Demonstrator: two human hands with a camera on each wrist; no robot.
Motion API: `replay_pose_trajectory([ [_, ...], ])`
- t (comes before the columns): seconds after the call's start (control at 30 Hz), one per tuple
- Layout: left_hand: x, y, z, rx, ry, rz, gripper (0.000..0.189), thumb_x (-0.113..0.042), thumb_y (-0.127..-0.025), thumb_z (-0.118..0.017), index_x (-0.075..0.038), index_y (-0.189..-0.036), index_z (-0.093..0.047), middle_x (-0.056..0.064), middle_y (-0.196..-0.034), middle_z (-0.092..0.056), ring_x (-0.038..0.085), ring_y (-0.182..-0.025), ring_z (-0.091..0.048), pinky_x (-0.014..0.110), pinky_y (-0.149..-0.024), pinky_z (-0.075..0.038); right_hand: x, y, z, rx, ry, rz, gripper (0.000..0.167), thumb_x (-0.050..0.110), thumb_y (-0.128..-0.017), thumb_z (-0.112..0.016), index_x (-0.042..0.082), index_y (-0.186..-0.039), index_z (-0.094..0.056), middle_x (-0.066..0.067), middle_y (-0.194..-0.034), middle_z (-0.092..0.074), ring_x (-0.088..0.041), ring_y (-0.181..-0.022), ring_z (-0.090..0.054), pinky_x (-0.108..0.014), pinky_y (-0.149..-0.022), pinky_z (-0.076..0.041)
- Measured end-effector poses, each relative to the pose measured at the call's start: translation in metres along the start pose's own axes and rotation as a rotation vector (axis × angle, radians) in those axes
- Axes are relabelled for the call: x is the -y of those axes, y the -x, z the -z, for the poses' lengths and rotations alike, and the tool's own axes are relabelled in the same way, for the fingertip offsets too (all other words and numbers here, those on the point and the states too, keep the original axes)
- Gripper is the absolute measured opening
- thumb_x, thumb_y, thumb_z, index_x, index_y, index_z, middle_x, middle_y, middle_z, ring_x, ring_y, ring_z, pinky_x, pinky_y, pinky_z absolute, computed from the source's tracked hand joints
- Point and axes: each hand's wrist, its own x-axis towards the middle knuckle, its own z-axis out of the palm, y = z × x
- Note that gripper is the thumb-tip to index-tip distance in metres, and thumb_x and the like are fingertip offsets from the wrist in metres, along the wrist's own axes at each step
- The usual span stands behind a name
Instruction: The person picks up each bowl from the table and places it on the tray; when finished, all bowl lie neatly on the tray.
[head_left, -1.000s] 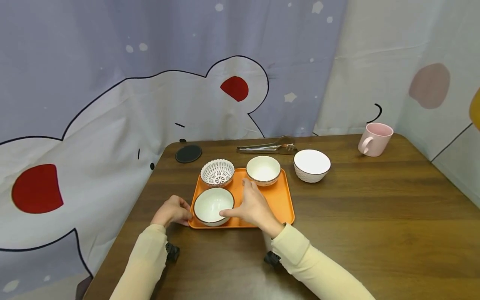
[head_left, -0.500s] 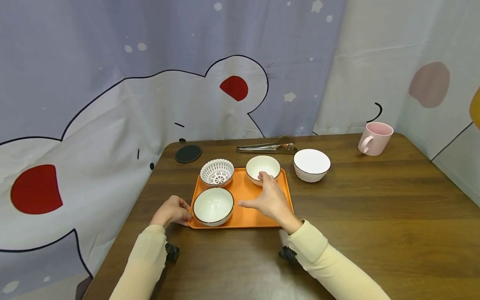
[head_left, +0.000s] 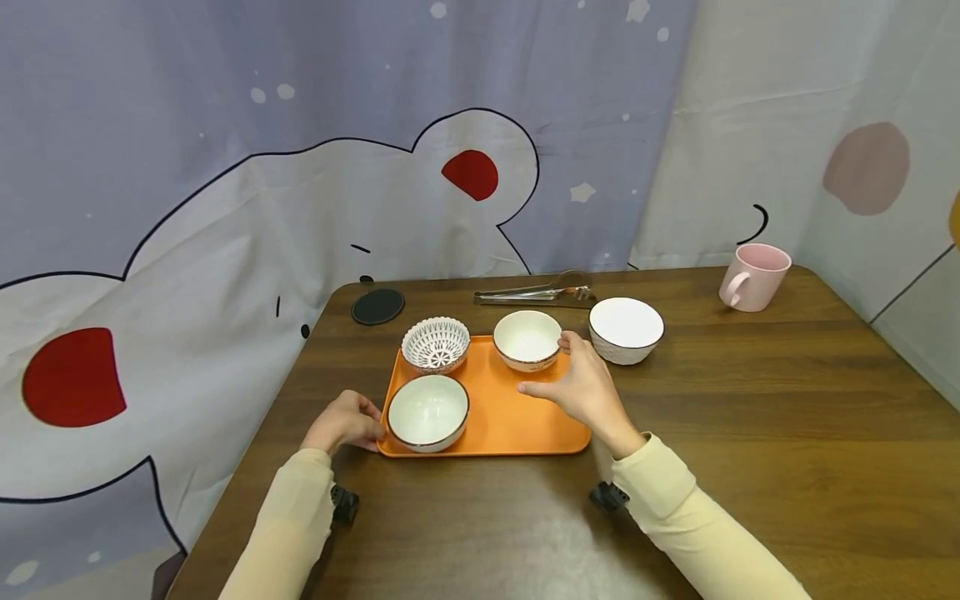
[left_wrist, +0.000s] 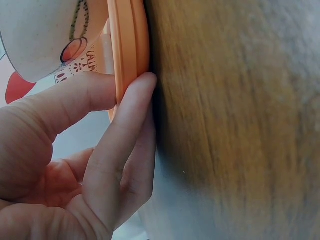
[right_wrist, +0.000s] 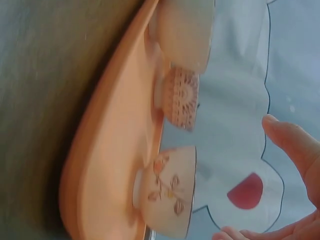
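An orange tray (head_left: pixel 510 421) lies on the table, bearing three bowls. My left hand (head_left: pixel 347 423) pinches its front left corner; in the left wrist view the thumb sits on the rim and the fingers (left_wrist: pixel 120 125) beneath it. A white bowl with a dark rim (head_left: pixel 427 412) stands front left on the tray. Behind it is a patterned bowl (head_left: pixel 437 346). At the back right stands a smaller bowl (head_left: pixel 527 337), whose flower pattern shows in the right wrist view. My right hand (head_left: pixel 592 396), thumb and fingers spread, hovers over the tray's right side and holds nothing.
A white textured bowl (head_left: pixel 626 332) stands on the table right of the tray. Metal tongs (head_left: pixel 525 295) lie behind it, a black round coaster (head_left: pixel 377 307) at the back left. A pink mug (head_left: pixel 754 278) is at the far right, and a printed curtain (head_left: pixel 337 200) hangs behind the table.
My right hand has moved right, away from the front left bowl, across the tray to its right side. The left hand stays on the tray corner, and the bowls have not moved.
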Motion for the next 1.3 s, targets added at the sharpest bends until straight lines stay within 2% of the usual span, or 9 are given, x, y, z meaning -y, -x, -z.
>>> replay_pose_trajectory([
  [0.3, -0.001, 0.0, 0.0, -0.003, 0.0, 0.017, 0.03, 0.008, -0.076, -0.07, 0.011, -0.103, -0.058, 0.019, -0.091, -0.061, 0.018, -0.063, -0.066, 0.031, -0.062, -0.062, -0.019, -0.012, 0.025, -0.032, 0.046, -0.03, 0.1, 0.04, -0.07, -0.085, -0.006, -0.143, -0.033, -0.026, -0.14, -0.044, -0.041, -0.129, -0.043, -0.054, -0.108, -0.039],
  [0.57, -0.001, 0.002, 0.0, -0.009, -0.001, 0.004, 0.029, 0.007, -0.076, -0.07, 0.011, -0.102, -0.058, 0.019, -0.09, -0.061, 0.017, -0.062, -0.066, 0.031, -0.062, -0.062, -0.04, -0.028, 0.047, -0.075, 0.101, -0.084, 0.113, 0.043, -0.069, -0.085, -0.008, -0.148, -0.022, -0.032, -0.142, -0.038, -0.047, -0.128, -0.041, -0.057, -0.109, -0.037],
  [0.87, 0.0, 0.001, -0.001, -0.019, 0.009, 0.0, 0.027, 0.008, -0.075, -0.071, 0.011, -0.099, -0.06, 0.019, -0.089, -0.061, 0.018, -0.061, -0.067, 0.032, -0.062, -0.062, -0.074, -0.049, 0.057, -0.123, 0.135, -0.122, 0.125, 0.045, -0.064, -0.088, -0.013, -0.148, -0.014, -0.038, -0.143, -0.029, -0.052, -0.131, -0.032, -0.062, -0.11, -0.033],
  [1.13, 0.001, -0.001, -0.001, -0.019, -0.001, 0.01, 0.026, 0.007, -0.077, -0.071, 0.01, -0.1, -0.061, 0.02, -0.09, -0.063, 0.019, -0.063, -0.067, 0.032, -0.063, -0.062, -0.092, -0.065, 0.063, -0.104, 0.134, -0.182, 0.133, 0.044, -0.065, -0.087, -0.015, -0.148, 0.0, -0.041, -0.15, -0.014, -0.056, -0.137, -0.02, -0.064, -0.113, -0.026],
  [1.3, 0.001, -0.001, -0.001, -0.028, 0.008, 0.019, 0.026, 0.007, -0.076, -0.071, 0.009, -0.099, -0.061, 0.02, -0.09, -0.063, 0.02, -0.063, -0.067, 0.032, -0.063, -0.062, -0.098, -0.072, 0.063, -0.067, 0.155, -0.206, 0.127, 0.045, -0.067, -0.084, -0.019, -0.144, -0.005, -0.043, -0.141, -0.023, -0.054, -0.132, -0.028, -0.062, -0.111, -0.032],
])
